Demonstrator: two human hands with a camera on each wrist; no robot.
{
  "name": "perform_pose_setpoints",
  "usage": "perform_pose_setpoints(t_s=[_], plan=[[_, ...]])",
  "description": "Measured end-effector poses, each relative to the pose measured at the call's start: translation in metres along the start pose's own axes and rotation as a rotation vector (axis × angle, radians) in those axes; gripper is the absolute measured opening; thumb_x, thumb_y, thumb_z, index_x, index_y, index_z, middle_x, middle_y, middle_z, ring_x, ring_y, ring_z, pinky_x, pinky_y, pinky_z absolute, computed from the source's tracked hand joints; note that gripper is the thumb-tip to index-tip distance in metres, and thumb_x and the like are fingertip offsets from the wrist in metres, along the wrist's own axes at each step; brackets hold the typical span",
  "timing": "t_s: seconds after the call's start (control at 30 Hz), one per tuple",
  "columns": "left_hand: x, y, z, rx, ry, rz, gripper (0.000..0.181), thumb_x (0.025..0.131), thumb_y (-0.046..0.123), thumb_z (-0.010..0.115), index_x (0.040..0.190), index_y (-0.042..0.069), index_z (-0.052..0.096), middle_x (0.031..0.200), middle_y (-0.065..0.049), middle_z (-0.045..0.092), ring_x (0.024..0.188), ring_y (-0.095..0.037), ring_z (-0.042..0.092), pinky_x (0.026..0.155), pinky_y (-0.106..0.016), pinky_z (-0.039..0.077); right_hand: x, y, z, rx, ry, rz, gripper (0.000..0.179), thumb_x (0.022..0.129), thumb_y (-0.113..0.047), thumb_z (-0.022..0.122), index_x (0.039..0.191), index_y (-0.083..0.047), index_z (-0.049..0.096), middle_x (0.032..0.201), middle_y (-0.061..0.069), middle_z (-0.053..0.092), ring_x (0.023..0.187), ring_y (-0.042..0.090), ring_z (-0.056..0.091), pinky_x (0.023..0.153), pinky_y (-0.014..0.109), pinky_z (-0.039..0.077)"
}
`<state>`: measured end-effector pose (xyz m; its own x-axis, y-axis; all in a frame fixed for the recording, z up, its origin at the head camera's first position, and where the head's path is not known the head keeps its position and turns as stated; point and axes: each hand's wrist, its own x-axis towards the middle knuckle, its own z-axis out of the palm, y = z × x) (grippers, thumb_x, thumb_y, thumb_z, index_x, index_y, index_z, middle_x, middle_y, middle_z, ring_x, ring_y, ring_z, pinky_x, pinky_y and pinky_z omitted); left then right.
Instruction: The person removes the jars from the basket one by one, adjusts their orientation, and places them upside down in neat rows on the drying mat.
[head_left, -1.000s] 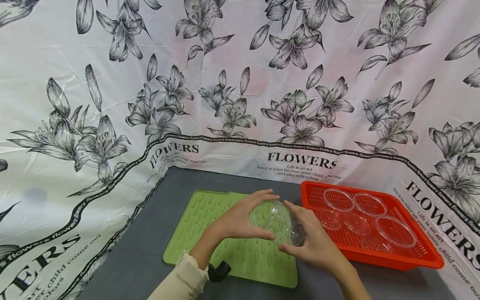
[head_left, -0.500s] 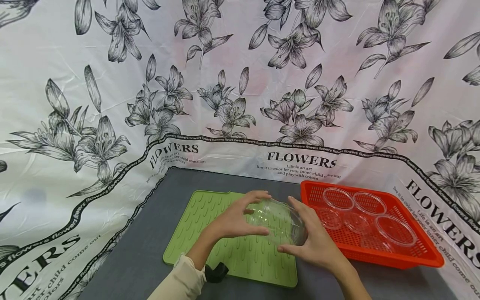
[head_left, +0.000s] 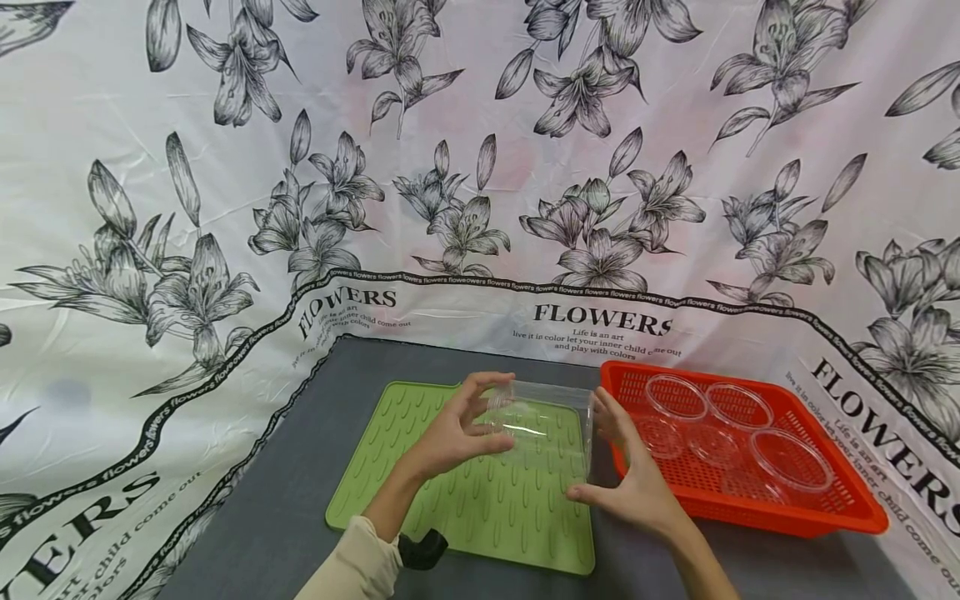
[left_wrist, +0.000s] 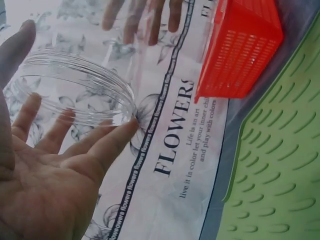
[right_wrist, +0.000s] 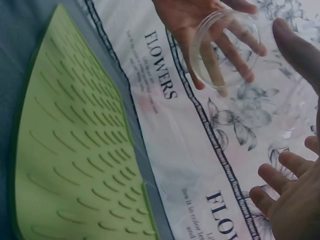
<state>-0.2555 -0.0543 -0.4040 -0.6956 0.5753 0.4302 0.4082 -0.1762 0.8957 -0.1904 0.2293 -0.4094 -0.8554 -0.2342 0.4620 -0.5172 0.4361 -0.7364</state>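
A clear plastic jar point(head_left: 551, 437) lies sideways above the green mat, held between both hands. My left hand point(head_left: 459, 429) grips its ridged, threaded mouth end. In the left wrist view, the fingertips and thumb sit around the ridged rim point(left_wrist: 75, 75). My right hand point(head_left: 630, 475) holds the opposite, flat end, with the thumb below and fingers above. In the right wrist view, the round rim point(right_wrist: 197, 55) shows in front of the left hand, while the right fingers spread around the near end. The jar is see-through and shows nothing inside.
Below the hands is a green ridged drying mat point(head_left: 390, 467) on a grey tabletop point(head_left: 277, 500). At right, a red perforated basket point(head_left: 847, 517) holds several clear round containers point(head_left: 791, 462). A floral cloth point(head_left: 465, 317) hangs behind. A black strap point(head_left: 422, 550) sits by the left wrist.
The jar has turned from a tilted pose to lying level across, its threaded end to the left. The left hand has shifted slightly left and the hands are farther apart.
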Motion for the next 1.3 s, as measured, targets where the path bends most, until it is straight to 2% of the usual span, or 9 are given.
perform_pose_setpoints(t_s=[0.03, 0.13, 0.23, 0.4, 0.53, 0.77, 0.97, 1.1, 1.3], plan=[[0.0, -0.001, 0.0, -0.032, -0.001, 0.006, 0.078, 0.091, 0.024, 0.079, 0.153, 0.011, 0.034, 0.165, -0.002, 0.03, 0.151, -0.042, 0.033, 0.11, -0.047, 0.051, 0.001, 0.001, 0.001, 0.054, -0.002, -0.013, 0.126, 0.066, -0.004, 0.092, 0.164, -0.026, 0.017, 0.165, 0.017, 0.031, 0.14, -0.008, 0.037, 0.111, 0.028, 0.041], [-0.001, -0.003, 0.001, -0.127, -0.006, 0.028, 0.08, 0.092, 0.024, 0.078, 0.154, 0.007, 0.031, 0.167, -0.007, 0.026, 0.151, -0.045, 0.03, 0.108, -0.052, 0.051, 0.002, 0.003, 0.006, 0.248, -0.019, -0.041, 0.118, 0.072, 0.002, 0.086, 0.164, -0.018, 0.016, 0.168, 0.021, 0.021, 0.145, -0.005, 0.033, 0.114, 0.014, 0.034], [-0.001, -0.004, 0.003, -0.197, -0.012, 0.057, 0.08, 0.093, 0.024, 0.077, 0.154, 0.006, 0.028, 0.168, -0.012, 0.023, 0.151, -0.048, 0.029, 0.109, -0.059, 0.047, 0.004, 0.004, 0.012, 0.449, -0.029, -0.051, 0.108, 0.082, -0.001, 0.081, 0.165, -0.015, 0.013, 0.172, 0.013, 0.012, 0.149, -0.001, 0.032, 0.116, 0.009, 0.028], [0.001, -0.006, 0.007, -0.26, -0.01, 0.08, 0.078, 0.095, 0.021, 0.074, 0.154, 0.006, 0.026, 0.168, -0.013, 0.02, 0.151, -0.05, 0.027, 0.114, -0.062, 0.042, 0.007, 0.002, 0.024, 0.693, -0.012, -0.073, 0.097, 0.093, -0.017, 0.076, 0.165, -0.014, 0.01, 0.169, 0.001, 0.026, 0.149, 0.014, 0.04, 0.117, 0.022, 0.038], [0.002, -0.007, 0.009, -0.288, -0.001, 0.084, 0.079, 0.095, 0.022, 0.075, 0.154, 0.006, 0.025, 0.169, -0.013, 0.018, 0.151, -0.049, 0.028, 0.112, -0.057, 0.046, 0.01, -0.002, 0.031, 0.82, -0.003, -0.098, 0.095, 0.095, -0.024, 0.073, 0.165, -0.014, 0.009, 0.168, 0.007, 0.026, 0.149, 0.019, 0.04, 0.119, 0.03, 0.04], [0.002, -0.005, 0.01, -0.321, 0.004, 0.067, 0.081, 0.094, 0.027, 0.076, 0.154, 0.007, 0.024, 0.169, -0.015, 0.015, 0.15, -0.047, 0.031, 0.11, -0.055, 0.048, 0.012, -0.014, 0.035, 0.932, 0.008, -0.083, 0.091, 0.097, -0.02, 0.071, 0.163, -0.016, 0.009, 0.167, 0.009, 0.027, 0.148, 0.023, 0.043, 0.118, 0.034, 0.041], [0.002, -0.007, 0.009, -0.348, 0.009, 0.06, 0.079, 0.093, 0.028, 0.077, 0.152, 0.012, 0.027, 0.169, -0.015, 0.014, 0.15, -0.049, 0.029, 0.11, -0.055, 0.049, 0.013, -0.017, 0.037, 0.949, 0.01, -0.064, 0.088, 0.099, -0.018, 0.067, 0.164, -0.02, 0.008, 0.166, 0.006, 0.028, 0.15, 0.027, 0.04, 0.119, 0.035, 0.042], [0.003, -0.007, 0.008, -0.351, 0.004, 0.069, 0.082, 0.093, 0.03, 0.077, 0.153, 0.01, 0.025, 0.169, -0.014, 0.015, 0.149, -0.052, 0.029, 0.11, -0.056, 0.048, 0.015, -0.018, 0.038, 0.938, 0.011, -0.065, 0.085, 0.101, -0.018, 0.065, 0.164, -0.02, 0.008, 0.166, 0.006, 0.029, 0.15, 0.029, 0.039, 0.118, 0.036, 0.042], [-0.004, -0.015, -0.004, -0.348, 0.028, 0.073, 0.073, 0.102, 0.031, 0.063, 0.156, 0.008, 0.018, 0.17, -0.015, 0.013, 0.149, -0.052, 0.029, 0.111, -0.065, 0.043, 0.017, -0.021, 0.039, 0.929, 0.03, -0.042, 0.085, 0.099, -0.016, 0.067, 0.163, -0.02, 0.012, 0.165, 0.008, 0.031, 0.147, 0.026, 0.044, 0.117, 0.036, 0.043]])
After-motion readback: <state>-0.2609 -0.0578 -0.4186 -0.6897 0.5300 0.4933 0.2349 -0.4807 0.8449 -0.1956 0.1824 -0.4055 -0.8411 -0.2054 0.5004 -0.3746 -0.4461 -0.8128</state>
